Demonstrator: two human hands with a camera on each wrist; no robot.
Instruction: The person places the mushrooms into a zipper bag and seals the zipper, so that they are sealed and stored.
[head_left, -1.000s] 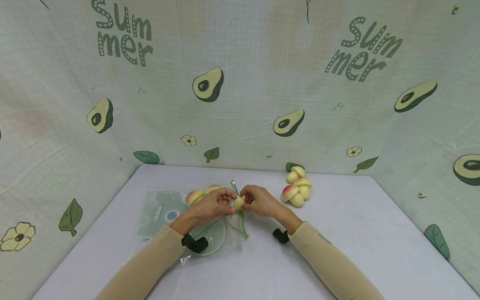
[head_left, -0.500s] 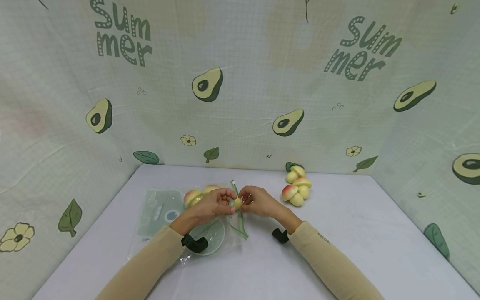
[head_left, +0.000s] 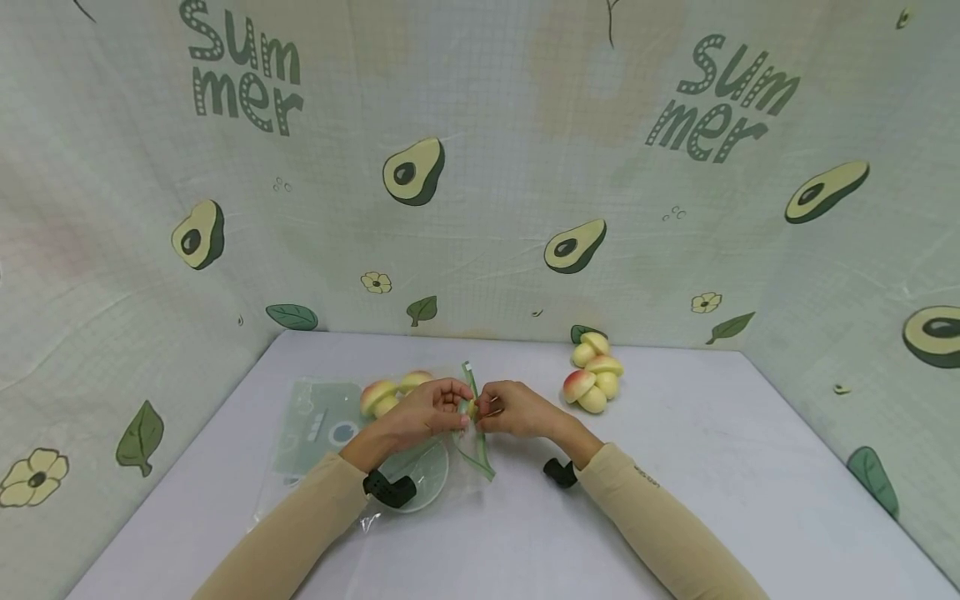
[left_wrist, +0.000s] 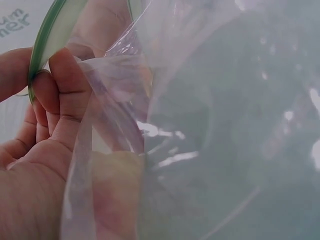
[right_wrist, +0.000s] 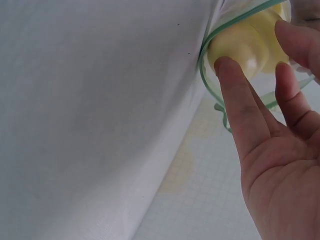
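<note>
Plastic of the bag (left_wrist: 175, 135) is clear, thin and creased, catching bright glints, with a green edge (left_wrist: 42, 42) along its mouth. Just within that mouth sits a yellow piece (right_wrist: 237, 42) — pale, smooth and rounded. The left hand (head_left: 429, 408) pinches the bag's green edge between thumb and finger. The right hand (head_left: 517, 408) is at the bag's mouth, 1 fingertip resting on the piece and the thumb near it; whether the thumb grips too, I cannot tell.

The right wrist view shows the piece's curved form, while the head view gives only a small yellow patch between the 2 hands. The head view alone shows 3 mushroom-shaped pieces (head_left: 604, 364) on the white table (head_left: 712, 467) to the right of the bag, 1 with a red blush. More red-tinged pieces (head_left: 378, 393) show at the bag's far side — inside or behind its plastic, I cannot tell.
</note>
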